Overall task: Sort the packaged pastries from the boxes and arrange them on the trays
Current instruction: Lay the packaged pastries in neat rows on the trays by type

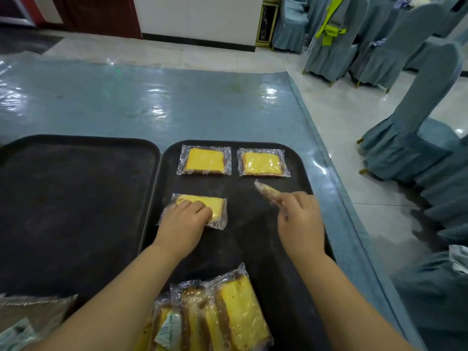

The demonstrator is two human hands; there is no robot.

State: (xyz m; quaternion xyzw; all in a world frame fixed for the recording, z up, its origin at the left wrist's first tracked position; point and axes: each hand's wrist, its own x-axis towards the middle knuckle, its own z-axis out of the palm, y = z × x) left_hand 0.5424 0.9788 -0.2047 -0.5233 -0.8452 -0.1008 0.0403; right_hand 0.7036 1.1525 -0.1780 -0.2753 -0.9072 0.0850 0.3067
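On the right tray (298, 252), black and rimmed, far row: two packaged pastries, each a yellow cake slice with a brown crust in clear wrap, lying flat side by side with a gap between, the far-left packet (204, 160) and the far-right packet (263, 163).

Second row, left: third packet (216, 207), flat on the tray below the far-left one. The left hand (184, 221) lies over its near-left part, fingers bent down onto the wrap and thumb hidden; whether it grips or only presses cannot be told.

Second row, right: fourth packet (268, 191), tilted and blurred, its far end pointing toward the far-right packet. The right hand (301, 221) pinches its near end, fingers curled round the wrap. The two hands are well apart.

Near edge of the same tray: stack of packets (235, 317), the same cake slices standing on edge and leaning together.

Left tray (76, 211), black, just beside the right tray, edges almost touching.

Lower left corner: clear plastic bag (33, 310), contents unclear.

Underneath: table (177, 102), blue cloth under a glossy clear cover.

Right side and background: chairs (415, 110) in blue fabric covers, on a pale tiled floor.
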